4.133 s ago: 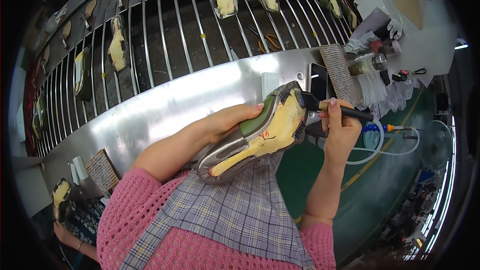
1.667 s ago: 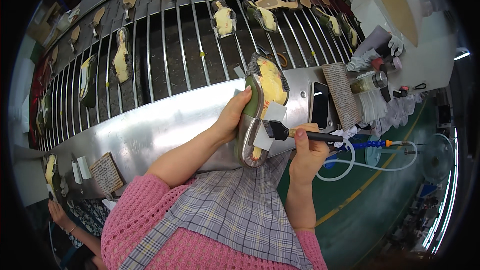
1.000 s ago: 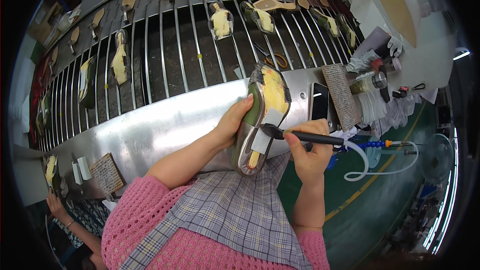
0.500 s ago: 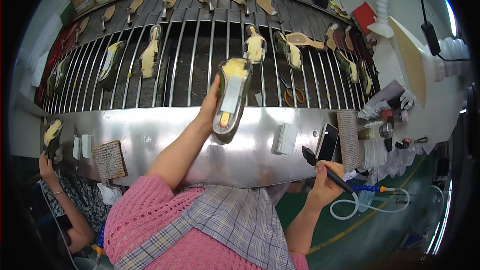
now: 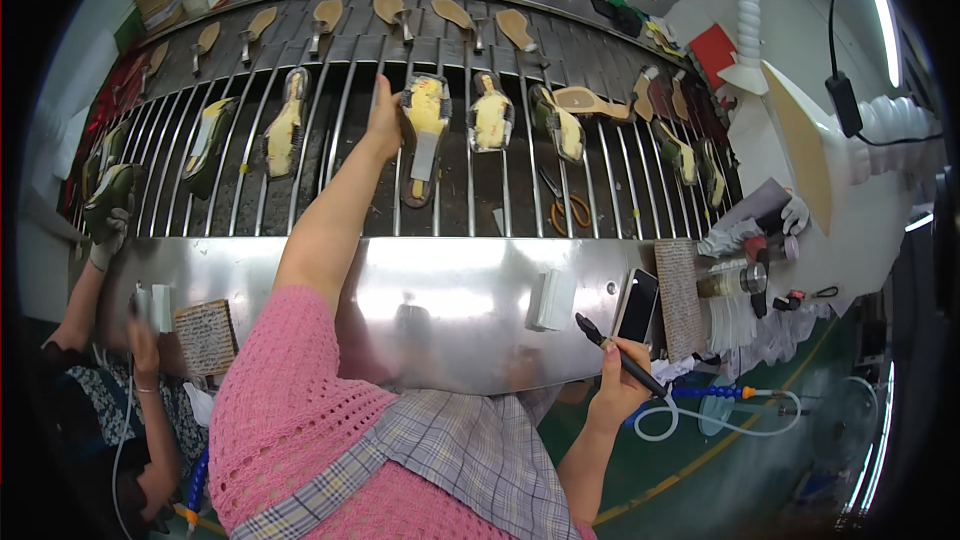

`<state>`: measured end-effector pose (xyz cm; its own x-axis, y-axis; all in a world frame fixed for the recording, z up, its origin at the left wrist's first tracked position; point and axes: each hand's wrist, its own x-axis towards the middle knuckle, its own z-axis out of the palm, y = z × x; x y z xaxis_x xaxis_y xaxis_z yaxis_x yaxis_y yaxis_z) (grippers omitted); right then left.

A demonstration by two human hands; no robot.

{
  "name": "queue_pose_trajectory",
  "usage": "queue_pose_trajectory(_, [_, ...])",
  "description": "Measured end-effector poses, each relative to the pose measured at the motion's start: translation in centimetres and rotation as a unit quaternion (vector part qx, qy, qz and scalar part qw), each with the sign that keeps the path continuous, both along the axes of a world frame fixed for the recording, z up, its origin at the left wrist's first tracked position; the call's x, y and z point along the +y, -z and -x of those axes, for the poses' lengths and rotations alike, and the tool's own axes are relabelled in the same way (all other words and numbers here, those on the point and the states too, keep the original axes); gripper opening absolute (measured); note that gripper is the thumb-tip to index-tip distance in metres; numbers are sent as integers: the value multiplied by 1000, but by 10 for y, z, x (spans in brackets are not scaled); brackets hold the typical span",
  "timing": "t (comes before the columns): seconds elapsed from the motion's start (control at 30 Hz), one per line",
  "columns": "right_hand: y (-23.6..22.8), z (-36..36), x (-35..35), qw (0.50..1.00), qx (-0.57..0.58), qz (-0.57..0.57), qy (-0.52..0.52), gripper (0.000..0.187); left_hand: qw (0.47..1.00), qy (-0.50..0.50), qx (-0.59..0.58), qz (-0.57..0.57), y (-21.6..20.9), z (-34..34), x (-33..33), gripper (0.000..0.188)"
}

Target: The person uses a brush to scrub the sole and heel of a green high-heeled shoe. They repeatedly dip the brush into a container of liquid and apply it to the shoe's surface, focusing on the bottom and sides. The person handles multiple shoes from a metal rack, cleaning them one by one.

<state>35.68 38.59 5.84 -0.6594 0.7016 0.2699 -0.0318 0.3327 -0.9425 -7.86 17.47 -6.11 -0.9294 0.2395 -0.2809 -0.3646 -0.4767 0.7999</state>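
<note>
An upturned shoe upper (image 5: 426, 125), its sole side yellow with a grey strip along the middle, lies on the metal bars of the rack. At its left edge is my left hand (image 5: 382, 125), one finger stretched up and apart from the shoe; its other fingers are partly hidden. Low on the right, my right hand (image 5: 622, 380) grips the black handle of a brush (image 5: 640, 376) with a dark tip and a pale tube trailing from its end. The brush tip hangs over the steel ledge (image 5: 450, 330), beside a stack of white strips (image 5: 553, 300).
More upturned shoes (image 5: 490, 115) rest along the bars, with tan soles (image 5: 516, 28) behind them. Orange-handled scissors (image 5: 570, 212) lie among the bars. A phone (image 5: 637, 305) and a rough brown block (image 5: 680, 298) are at right. A co-worker's gloved hand (image 5: 108, 240) holds a green shoe (image 5: 113, 190) at left.
My left hand has reached forward and set the shoe down on the bars, its fingers loosening. The brush in my right hand has shifted slightly left and down. The co-worker's shoe has moved onto the rack.
</note>
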Motion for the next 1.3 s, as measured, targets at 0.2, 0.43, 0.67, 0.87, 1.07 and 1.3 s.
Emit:
queue_pose_trajectory(0.2, [10, -16, 55, 991, -18, 13, 133, 19, 955, -201, 150, 159, 6, -31, 3, 32])
queue_pose_trajectory(0.43, [81, -40, 200, 823, -359, -416, 145, 44, 982, 26, 151, 107, -53, -154, 61, 21])
queue_pose_trajectory(0.67, [38, -23, 188, 752, -310, -563, 145, 43, 966, 191, 152, 84, -77, -209, 95, 30])
queue_pose_trajectory(0.87, [-42, 35, 31, 777, -124, -606, -117, 34, 984, 43, 159, -67, -132, -243, 103, 51])
queue_pose_trajectory(1.07, [-41, 16, -13, 949, 21, -148, -279, 38, 995, 7, 94, 13, -93, -193, 7, 25])
queue_pose_trajectory(1.3, [45, 71, -44, 964, -74, -19, -255, 25, 798, 35, 385, 462, -25, -239, -8, 46])
